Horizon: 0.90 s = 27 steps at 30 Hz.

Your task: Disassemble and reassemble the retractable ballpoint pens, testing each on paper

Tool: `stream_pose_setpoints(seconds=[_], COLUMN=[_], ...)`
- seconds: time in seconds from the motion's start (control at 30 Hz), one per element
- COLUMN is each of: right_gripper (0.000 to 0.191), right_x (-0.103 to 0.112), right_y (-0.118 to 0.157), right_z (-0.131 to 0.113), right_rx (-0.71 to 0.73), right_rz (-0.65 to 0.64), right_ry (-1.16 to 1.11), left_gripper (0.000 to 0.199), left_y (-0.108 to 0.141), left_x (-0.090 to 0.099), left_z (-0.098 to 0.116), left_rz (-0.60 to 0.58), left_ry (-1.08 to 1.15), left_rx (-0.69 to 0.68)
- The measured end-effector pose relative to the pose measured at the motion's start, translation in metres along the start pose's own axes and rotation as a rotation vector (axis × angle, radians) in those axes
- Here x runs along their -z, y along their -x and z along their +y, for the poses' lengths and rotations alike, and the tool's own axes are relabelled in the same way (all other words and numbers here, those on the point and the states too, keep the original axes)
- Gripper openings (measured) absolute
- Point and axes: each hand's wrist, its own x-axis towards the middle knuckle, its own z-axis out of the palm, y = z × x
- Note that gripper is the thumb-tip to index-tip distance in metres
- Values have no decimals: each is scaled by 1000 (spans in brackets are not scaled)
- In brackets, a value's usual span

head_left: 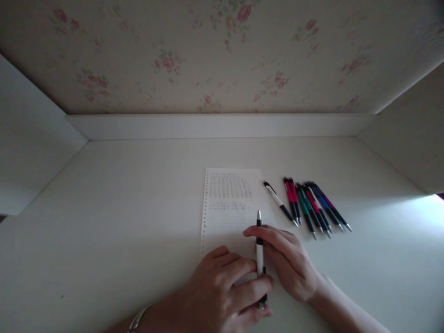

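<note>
A white pen with a black grip (260, 254) points its silver tip away from me. Around its lower barrel and clip end, the fingers of my left hand (231, 291) are closed. My right hand (289, 261) lies along the pen's right side, its index finger crossing the black grip near the tip; the thumb is hidden. Both hands are over the lower part of a sheet of lined paper (225, 226), which has punched holes down its left edge and small handwriting on its upper half. Another black-and-white pen (277, 196) rests at the sheet's right edge, tilted.
Right of the sheet lie several pens side by side: two pink ones (292, 196), a green pen (305, 206), a blue pen (324, 201) and others. The white desk (121, 208) has a raised back ledge (222, 126), side panels and a floral wall behind.
</note>
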Motion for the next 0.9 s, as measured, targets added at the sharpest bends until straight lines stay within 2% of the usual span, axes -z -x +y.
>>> stream_pose_setpoints(seconds=[0.3,0.47,0.67,0.8,0.9], right_gripper=[37,40,19,7,4], right_x=[-5,-11,-18,-21,-22], right_y=[-2,-5,-7,-6,-6], right_z=[1,3,2,0,-3], right_rx=[5,39,40,59,92], right_rz=[2,58,133,101,79], right_ry=[37,191,257,379,473], left_gripper=[20,39,35,33,34], left_y=[0,1,3,4,5], left_x=[1,0,0,-1,-3], left_z=[1,-1,-1,-2,-2], left_rz=[7,65,17,-4,-38], left_ry=[32,41,60,65,64], left_rx=[25,2,-59,-74,-96])
